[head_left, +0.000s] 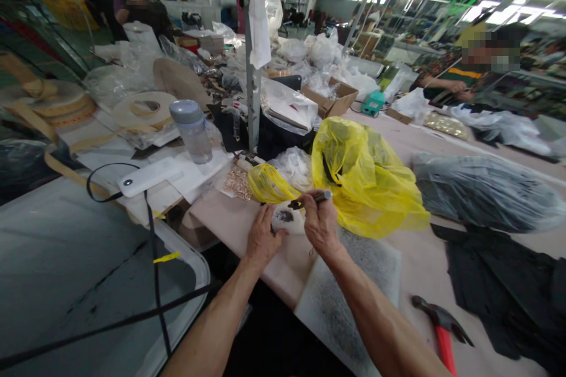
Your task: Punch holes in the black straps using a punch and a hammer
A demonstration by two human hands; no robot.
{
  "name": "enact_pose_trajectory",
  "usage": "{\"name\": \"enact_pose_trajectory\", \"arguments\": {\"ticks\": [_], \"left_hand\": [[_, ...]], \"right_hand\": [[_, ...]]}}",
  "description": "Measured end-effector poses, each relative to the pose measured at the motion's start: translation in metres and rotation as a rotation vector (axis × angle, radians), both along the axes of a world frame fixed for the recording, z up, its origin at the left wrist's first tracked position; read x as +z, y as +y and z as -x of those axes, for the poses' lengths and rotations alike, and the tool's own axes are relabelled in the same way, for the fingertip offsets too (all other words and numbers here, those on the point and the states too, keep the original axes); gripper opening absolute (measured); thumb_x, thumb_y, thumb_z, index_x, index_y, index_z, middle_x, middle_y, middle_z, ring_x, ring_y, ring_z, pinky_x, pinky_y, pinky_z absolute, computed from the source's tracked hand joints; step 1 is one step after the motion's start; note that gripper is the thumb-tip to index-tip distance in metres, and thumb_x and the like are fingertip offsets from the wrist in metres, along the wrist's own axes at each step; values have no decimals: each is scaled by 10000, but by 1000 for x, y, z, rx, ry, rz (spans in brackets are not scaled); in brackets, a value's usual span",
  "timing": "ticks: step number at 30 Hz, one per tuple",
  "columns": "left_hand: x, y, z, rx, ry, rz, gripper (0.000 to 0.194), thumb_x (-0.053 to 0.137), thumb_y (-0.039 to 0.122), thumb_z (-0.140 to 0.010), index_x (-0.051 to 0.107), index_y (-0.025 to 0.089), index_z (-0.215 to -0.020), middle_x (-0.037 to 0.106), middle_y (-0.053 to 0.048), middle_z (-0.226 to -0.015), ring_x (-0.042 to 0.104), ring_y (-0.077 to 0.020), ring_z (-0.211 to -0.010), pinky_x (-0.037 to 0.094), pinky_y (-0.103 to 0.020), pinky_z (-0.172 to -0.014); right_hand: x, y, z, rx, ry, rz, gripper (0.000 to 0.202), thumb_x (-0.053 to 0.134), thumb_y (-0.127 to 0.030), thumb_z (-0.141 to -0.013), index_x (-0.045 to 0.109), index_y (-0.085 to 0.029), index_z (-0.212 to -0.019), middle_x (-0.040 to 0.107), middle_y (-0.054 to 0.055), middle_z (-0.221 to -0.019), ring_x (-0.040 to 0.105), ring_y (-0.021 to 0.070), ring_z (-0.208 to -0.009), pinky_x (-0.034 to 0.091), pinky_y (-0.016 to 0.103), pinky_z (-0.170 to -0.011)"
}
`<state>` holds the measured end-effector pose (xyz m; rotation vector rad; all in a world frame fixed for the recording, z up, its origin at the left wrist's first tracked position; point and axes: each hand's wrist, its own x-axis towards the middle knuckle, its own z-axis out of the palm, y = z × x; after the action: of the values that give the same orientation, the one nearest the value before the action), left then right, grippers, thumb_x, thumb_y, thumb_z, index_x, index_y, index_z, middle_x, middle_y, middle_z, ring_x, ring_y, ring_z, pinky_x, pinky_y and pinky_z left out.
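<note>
My left hand [264, 237] grips the near-left side of a small white container [297, 225], with fingers at its far edge and thumb at its near side. A dark patch [283, 216] shows in the container. In my right hand [321, 225] is a dark pen-like tool [297, 204] with a grey end, held slanting above the container's far edge. I cannot tell whether its tip touches anything. Below my right forearm lies a scuffed whitish board [338, 294]. A yellow plastic bag [367, 179] stands just beyond my right hand.
A red-handled hammer [443, 327] and black fabric [504, 288] lie on the right. A water bottle [192, 132], tape rolls [144, 109] and a bag of small metal rings [237, 182] are left of a metal post [253, 94]. A co-worker [469, 73] sits across.
</note>
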<state>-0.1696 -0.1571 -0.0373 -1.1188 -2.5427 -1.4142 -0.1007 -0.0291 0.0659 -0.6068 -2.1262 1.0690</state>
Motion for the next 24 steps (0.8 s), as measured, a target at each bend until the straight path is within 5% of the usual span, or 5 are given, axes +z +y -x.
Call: {"name": "enact_pose_trajectory", "arguments": {"ticks": [5, 10, 14, 19, 24], "left_hand": [[1, 0, 0, -21, -4, -2, 739, 698, 252, -769, 369, 204, -1429, 470, -137, -1429, 426, -300, -1350, 413, -499, -1116], [1, -1, 0, -4, -7, 22, 735, 706, 253, -763, 382, 204, -1422, 480, -132, -1422, 426, -301, -1350, 395, -501, -1131], [0, 0, 1, -23, -5, 2, 731, 690, 247, -770, 373, 209, -1427, 474, -133, -1426, 424, -303, -1354, 408, -512, -1119], [-3, 0, 0, 6, 4, 18, 757, 704, 237, -753, 369, 233, -1431, 478, -117, -1425, 421, -304, -1356, 395, -521, -1129], [-1, -1, 1, -30, 2, -6, 742, 688, 233, -764, 366, 210, -1432, 466, -138, -1429, 422, -307, -1355, 406, -519, -1119]], "right_hand": [[-7, -2, -2, 139, -79, -12, 146, 476, -334, -894, 544, -218, -838, 611, 38, -740, 575, 192, -681, 466, 331, -658], [-5, -3, -3, 109, 2, -4, 137, 459, -314, -913, 543, -210, -942, 633, 48, -842, 602, 195, -786, 476, 343, -749], [1, -3, 1, 202, -88, 4, 111, 490, -298, -871, 542, -205, -839, 599, 25, -716, 566, 183, -659, 452, 317, -636], [5, -1, 2, 123, 68, 44, 105, 480, -275, -901, 553, -210, -939, 623, 23, -836, 596, 169, -776, 474, 314, -741], [-3, 4, 2, 339, -145, 52, 109, 502, -274, -872, 577, -198, -848, 597, -2, -720, 563, 156, -672, 454, 292, -668]]}}
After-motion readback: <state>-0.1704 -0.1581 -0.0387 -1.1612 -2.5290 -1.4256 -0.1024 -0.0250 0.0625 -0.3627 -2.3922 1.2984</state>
